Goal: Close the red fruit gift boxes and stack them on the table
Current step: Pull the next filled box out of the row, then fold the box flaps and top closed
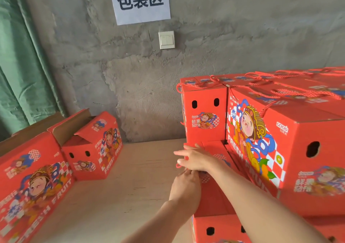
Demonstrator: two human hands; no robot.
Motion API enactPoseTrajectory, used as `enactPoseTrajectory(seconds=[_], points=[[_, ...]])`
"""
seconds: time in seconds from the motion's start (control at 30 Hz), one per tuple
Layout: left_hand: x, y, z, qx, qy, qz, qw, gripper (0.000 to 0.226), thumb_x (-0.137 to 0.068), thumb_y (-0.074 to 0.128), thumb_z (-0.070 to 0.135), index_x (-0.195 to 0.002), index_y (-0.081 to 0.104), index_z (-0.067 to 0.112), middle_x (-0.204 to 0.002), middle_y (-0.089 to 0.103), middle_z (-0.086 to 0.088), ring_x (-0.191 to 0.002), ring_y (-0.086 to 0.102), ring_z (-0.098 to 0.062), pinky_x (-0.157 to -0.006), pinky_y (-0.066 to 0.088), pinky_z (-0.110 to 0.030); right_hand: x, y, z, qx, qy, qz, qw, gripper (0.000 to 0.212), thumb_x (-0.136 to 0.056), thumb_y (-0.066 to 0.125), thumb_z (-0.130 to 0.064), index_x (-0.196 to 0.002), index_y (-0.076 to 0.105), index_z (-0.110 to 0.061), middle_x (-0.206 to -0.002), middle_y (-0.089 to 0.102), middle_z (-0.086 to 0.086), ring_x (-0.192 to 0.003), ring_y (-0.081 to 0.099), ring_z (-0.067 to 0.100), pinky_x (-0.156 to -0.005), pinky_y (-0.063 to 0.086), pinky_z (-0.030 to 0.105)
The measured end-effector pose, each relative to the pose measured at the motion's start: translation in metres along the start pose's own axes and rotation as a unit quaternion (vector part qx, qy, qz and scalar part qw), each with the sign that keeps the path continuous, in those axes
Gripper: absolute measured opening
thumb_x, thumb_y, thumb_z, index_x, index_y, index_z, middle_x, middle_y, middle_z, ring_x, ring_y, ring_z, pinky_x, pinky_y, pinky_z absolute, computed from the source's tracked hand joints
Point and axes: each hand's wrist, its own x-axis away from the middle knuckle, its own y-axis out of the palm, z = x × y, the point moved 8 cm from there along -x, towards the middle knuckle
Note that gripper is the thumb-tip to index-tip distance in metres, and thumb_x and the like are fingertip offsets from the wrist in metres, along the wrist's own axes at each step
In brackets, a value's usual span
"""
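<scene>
Right hand [196, 160] flat, fingers straight, pressing top of low red box [214, 196] at bench [130, 168] right side, against stacked closed boxes [280, 130]. Left hand [185, 184] at box's near edge, grip cannot tell. Open-flap box [89, 149] far left.
</scene>
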Motion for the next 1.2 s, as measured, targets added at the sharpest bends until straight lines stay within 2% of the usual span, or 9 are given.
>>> enactPoseTrajectory(seconds=[0.1,0.3,0.47,0.57,0.63,0.8,0.93,1.1,1.2], points=[[0.015,0.002,-0.002,0.121,0.0,-0.024,0.992,0.046,-0.097,0.042,0.036,-0.141,0.035,0.024,-0.146,0.037,0.005,-0.136,0.033,-0.014,-0.111,0.026,-0.03,-0.001,0.006,0.0,0.093,0.042,-0.057,0.993,0.048,-0.088,0.045,-0.041,-0.136,0.043,-0.042,-0.16,0.001,-0.009,-0.146,-0.005,0.031,-0.115,-0.001,0.053],[0.025,0.007,-0.01,0.045,-0.011,-0.099,0.994,0.053,-0.097,0.035,0.046,-0.147,0.022,0.032,-0.153,0.023,0.013,-0.142,0.019,-0.007,-0.118,0.0,-0.042,0.011,0.006,-0.007,0.115,0.076,-0.03,0.99,0.042,-0.093,0.037,-0.033,-0.134,0.046,-0.027,-0.156,0.015,-0.004,-0.14,0.015,0.035,-0.112,0.016,0.055],[0.032,-0.002,-0.009,-0.006,-0.009,-0.087,0.996,0.052,-0.098,0.032,0.048,-0.147,0.02,0.037,-0.156,0.014,0.017,-0.146,-0.002,-0.008,-0.113,-0.015,-0.051,0.021,0.004,-0.004,0.079,0.079,-0.009,0.994,0.049,-0.095,0.036,-0.027,-0.144,0.033,-0.033,-0.158,0.012,-0.004,-0.144,0.01,0.031,-0.116,0.011,0.049],[0.048,-0.021,0.003,-0.078,-0.018,-0.012,0.997,0.044,-0.087,0.054,0.052,-0.129,0.052,0.039,-0.141,0.047,0.008,-0.14,0.03,-0.01,-0.117,0.011,-0.044,0.054,-0.01,-0.003,-0.005,0.035,0.104,0.994,0.045,-0.1,0.035,-0.028,-0.145,0.033,-0.031,-0.156,0.024,0.002,-0.142,0.024,0.019,-0.113,0.022,0.032],[0.07,-0.036,0.008,-0.104,-0.032,0.003,0.994,0.036,-0.06,0.074,0.055,-0.091,0.072,0.037,-0.095,0.067,0.012,-0.098,0.062,0.0,-0.101,0.038,-0.031,0.088,0.0,-0.005,0.034,-0.014,0.15,0.988,0.04,-0.1,0.036,-0.032,-0.14,0.039,-0.036,-0.154,0.029,-0.002,-0.142,0.026,0.015,-0.111,0.024,0.028],[0.112,-0.052,-0.023,-0.019,-0.074,0.035,0.997,0.033,-0.094,0.034,0.017,-0.123,0.05,0.019,-0.125,0.045,0.0,-0.121,0.039,-0.02,-0.114,0.014,-0.034,0.11,0.014,-0.017,0.153,0.044,0.05,0.986,0.039,-0.098,0.036,-0.032,-0.136,0.039,-0.028,-0.148,0.035,0.001,-0.136,0.033,0.025,-0.109,0.03,0.041],[0.154,-0.1,-0.059,-0.043,-0.025,0.042,0.998,0.037,-0.093,0.034,0.009,-0.123,0.055,0.017,-0.124,0.051,-0.002,-0.114,0.044,-0.021,-0.099,0.023,-0.023,0.112,0.024,-0.109,0.201,-0.005,0.074,0.977,0.042,-0.094,0.039,-0.012,-0.135,0.047,-0.019,-0.148,0.033,0.012,-0.134,0.034,0.03,-0.111,0.024,0.043],[0.256,-0.129,-0.127,-0.086,0.072,-0.049,0.992,0.02,-0.081,0.053,0.037,-0.082,0.069,0.026,-0.084,0.064,0.012,-0.076,0.061,-0.003,-0.069,0.047,-0.014,0.166,0.133,-0.239,0.043,-0.186,-0.03,0.981,0.03,-0.091,0.044,-0.017,-0.12,0.051,-0.021,-0.136,0.044,0.002,-0.128,0.042,0.023,-0.099,0.037,0.031],[0.315,-0.144,-0.211,-0.151,-0.059,-0.138,0.977,0.038,-0.048,0.073,0.06,-0.074,0.071,0.034,-0.08,0.064,0.022,-0.07,0.06,0.009,-0.066,0.047,-0.006,0.179,0.19,-0.289,0.073,-0.236,-0.141,0.959,0.033,-0.097,0.038,-0.021,-0.128,0.048,-0.019,-0.14,0.038,0.006,-0.131,0.034,0.022,-0.103,0.03,0.035]])
